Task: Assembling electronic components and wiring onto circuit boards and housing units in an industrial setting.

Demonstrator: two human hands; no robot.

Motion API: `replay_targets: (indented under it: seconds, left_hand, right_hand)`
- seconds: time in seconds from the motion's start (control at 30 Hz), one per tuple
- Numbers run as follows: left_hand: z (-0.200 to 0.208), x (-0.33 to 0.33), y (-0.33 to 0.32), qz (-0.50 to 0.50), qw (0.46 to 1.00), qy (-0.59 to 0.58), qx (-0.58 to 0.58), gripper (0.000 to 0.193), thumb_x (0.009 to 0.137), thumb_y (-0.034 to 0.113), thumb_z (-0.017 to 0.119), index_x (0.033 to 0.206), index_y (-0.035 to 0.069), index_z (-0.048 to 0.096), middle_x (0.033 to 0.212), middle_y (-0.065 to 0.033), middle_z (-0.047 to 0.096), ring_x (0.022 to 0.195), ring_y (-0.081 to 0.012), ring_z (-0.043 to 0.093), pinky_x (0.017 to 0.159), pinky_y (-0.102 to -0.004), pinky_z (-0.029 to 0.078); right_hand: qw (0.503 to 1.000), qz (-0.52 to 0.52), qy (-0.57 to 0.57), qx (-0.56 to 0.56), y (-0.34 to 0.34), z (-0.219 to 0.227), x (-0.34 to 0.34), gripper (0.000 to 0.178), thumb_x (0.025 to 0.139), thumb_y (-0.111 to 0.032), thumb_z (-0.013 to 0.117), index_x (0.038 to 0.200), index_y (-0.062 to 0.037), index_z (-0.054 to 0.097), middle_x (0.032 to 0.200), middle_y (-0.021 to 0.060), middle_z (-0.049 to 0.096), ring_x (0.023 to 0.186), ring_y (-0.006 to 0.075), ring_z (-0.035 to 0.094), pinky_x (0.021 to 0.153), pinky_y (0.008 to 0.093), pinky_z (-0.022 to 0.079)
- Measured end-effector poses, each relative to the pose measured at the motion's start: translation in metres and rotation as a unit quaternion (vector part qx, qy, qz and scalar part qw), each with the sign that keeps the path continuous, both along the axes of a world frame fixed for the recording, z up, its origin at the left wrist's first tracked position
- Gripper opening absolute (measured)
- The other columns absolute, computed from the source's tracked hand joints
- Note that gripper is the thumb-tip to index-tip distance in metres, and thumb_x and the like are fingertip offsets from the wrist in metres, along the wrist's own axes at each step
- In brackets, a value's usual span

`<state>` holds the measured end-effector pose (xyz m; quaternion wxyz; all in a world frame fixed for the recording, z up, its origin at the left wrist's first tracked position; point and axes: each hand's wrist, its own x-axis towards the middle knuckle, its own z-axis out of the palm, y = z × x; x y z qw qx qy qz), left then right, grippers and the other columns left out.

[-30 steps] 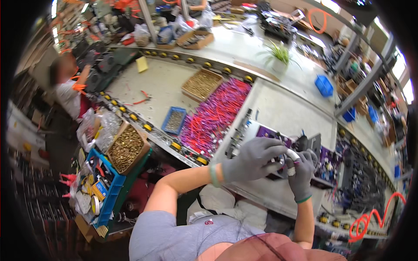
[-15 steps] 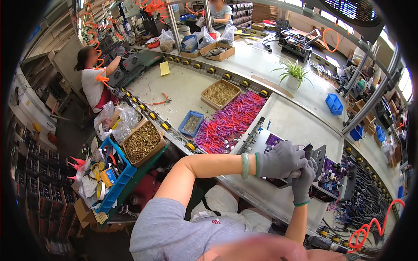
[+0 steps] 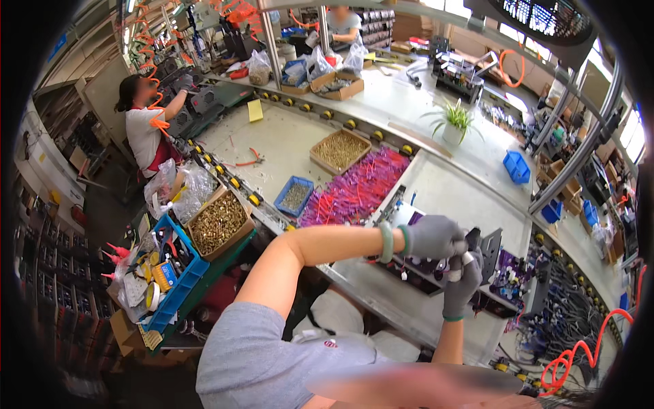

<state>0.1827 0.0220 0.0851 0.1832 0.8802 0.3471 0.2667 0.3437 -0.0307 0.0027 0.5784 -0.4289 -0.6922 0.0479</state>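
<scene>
Both of my hands wear grey gloves and meet over an electronic unit with purple circuit boards [image 3: 509,278]. My left hand [image 3: 436,237], with a pale green bangle at the wrist, reaches in from the left, its fingers closed and bent down at the meeting point. Coming up from below, my right hand [image 3: 464,281] has its fingers closed too. A small pale patch shows between them, but what they hold is too small and covered to name. Right behind the fingers stands a dark metal bracket [image 3: 489,251].
Left of the unit lie a pile of red and purple wires [image 3: 361,187], a carton of brass-coloured screws [image 3: 340,151] and a blue tray of small parts [image 3: 295,196]. Black cables [image 3: 565,307] heap at right. A blue crate [image 3: 180,290] stands beside me; a co-worker [image 3: 146,129] works at far left.
My hands stay together over the unit and have shifted slightly left in the picture. The right hand has turned, and a pale patch now shows between the fingers.
</scene>
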Motion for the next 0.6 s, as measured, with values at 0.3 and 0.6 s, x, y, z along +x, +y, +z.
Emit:
replay_targets:
  seconds: [0.3, 0.6]
  left_hand:
    - [-0.014, -0.003, 0.017, -0.054, 0.896, -0.065, -0.436, 0.040, 0.097, 0.033, 0.054, 0.081, 0.000, 0.068, 0.062, 0.0001, 0.057, 0.054, -0.0112, 0.052, 0.049, -0.0286, 0.041]
    - [-0.029, -0.017, 0.016, -0.121, 0.992, -0.020, -0.015, 0.029, 0.097, 0.033, 0.057, 0.096, 0.006, 0.069, 0.072, -0.0074, 0.063, 0.056, -0.0232, 0.058, 0.053, -0.0374, 0.047]
  right_hand:
    - [0.996, -0.076, -0.031, 0.024, 0.000, -0.012, -0.001, 0.014, 0.089, -0.012, 0.072, 0.097, -0.0015, 0.069, 0.084, 0.0101, 0.065, 0.085, 0.0295, 0.063, 0.104, 0.0492, 0.045]
    - [0.977, -0.048, -0.205, -0.016, 0.001, 0.031, 0.010, 0.011, 0.083, -0.013, 0.074, 0.091, -0.0055, 0.070, 0.080, 0.0118, 0.066, 0.078, 0.0291, 0.063, 0.085, 0.0424, 0.049]
